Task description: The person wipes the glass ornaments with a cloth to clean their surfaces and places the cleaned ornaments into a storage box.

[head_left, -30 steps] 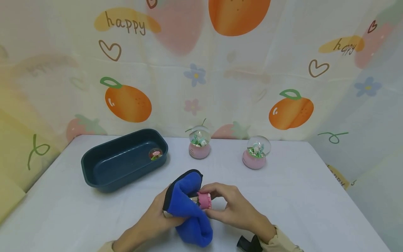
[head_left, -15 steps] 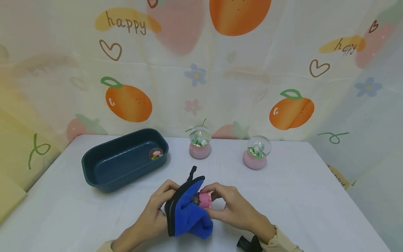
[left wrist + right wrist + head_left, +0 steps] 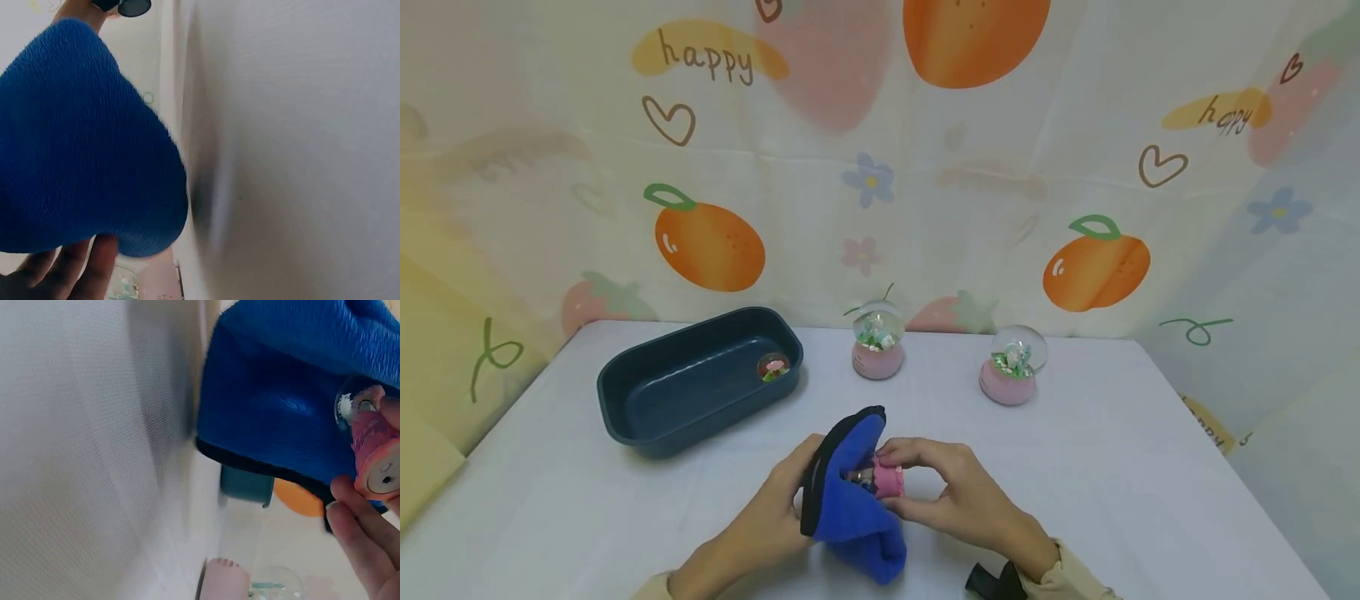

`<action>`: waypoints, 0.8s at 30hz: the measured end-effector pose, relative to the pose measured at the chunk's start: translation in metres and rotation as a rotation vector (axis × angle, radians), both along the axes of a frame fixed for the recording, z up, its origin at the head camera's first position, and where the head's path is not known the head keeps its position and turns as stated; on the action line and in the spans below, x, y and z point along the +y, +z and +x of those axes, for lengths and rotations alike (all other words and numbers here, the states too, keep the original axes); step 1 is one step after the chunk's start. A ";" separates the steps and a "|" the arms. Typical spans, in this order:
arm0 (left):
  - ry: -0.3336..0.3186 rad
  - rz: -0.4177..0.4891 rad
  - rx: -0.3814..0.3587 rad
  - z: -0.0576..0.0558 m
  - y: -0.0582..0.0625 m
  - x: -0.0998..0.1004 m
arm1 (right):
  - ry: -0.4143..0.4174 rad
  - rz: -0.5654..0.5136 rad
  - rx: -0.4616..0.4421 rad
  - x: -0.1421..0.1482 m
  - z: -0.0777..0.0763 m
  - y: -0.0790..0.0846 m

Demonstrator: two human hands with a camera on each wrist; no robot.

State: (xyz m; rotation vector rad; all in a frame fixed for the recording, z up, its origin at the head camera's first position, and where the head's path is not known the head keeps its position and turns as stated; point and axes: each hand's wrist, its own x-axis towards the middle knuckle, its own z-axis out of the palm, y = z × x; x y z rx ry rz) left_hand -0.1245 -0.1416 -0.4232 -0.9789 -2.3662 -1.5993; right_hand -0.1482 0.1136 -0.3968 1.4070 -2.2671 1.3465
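My left hand grips a blue cloth with a black edge, folded around the clear dome of a small snow globe. My right hand pinches the globe's pink base between thumb and fingers, tipped on its side with the dome toward the cloth. In the right wrist view the pale underside of the pink base faces the camera. Blue cloth fills much of the left wrist view, with fingertips under its lower edge. The dome is partly hidden by the cloth.
A dark teal tray stands at the back left, with a small globe in its right end. Two larger snow globes with pink bases, a middle one and a right one, stand along the back of the white table.
The left hand has shifted and turned the cloth around the dome, its black edge swinging from one angle to another. The right hand has kept the pink base in nearly the same place.
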 end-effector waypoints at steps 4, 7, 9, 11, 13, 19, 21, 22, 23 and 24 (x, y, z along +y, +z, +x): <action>-0.008 -0.016 -0.025 0.001 -0.001 0.000 | 0.009 -0.030 0.075 0.000 0.000 0.000; -0.008 0.011 0.027 0.001 -0.002 0.001 | 0.007 -0.038 0.034 0.000 0.000 0.000; -0.011 0.037 0.078 -0.001 -0.004 0.001 | 0.005 -0.041 -0.039 -0.001 0.001 0.000; -0.013 0.069 0.121 -0.001 -0.004 0.001 | -0.006 -0.036 -0.108 -0.001 0.001 0.001; -0.002 0.084 0.140 -0.001 -0.004 0.001 | -0.020 -0.025 -0.181 -0.002 0.003 0.001; 0.045 0.097 0.156 0.002 -0.002 0.002 | -0.009 -0.018 -0.286 -0.001 0.004 0.003; 0.044 0.118 0.171 0.002 -0.001 0.003 | 0.008 -0.028 -0.311 -0.001 0.003 0.003; 0.044 0.133 0.181 0.002 -0.001 0.003 | 0.015 -0.030 -0.311 -0.001 0.003 0.003; 0.046 0.150 0.186 0.003 0.000 0.003 | 0.024 -0.034 -0.306 -0.001 0.003 0.003; 0.041 0.168 0.195 0.002 0.000 0.003 | 0.035 -0.038 -0.293 -0.001 0.003 0.003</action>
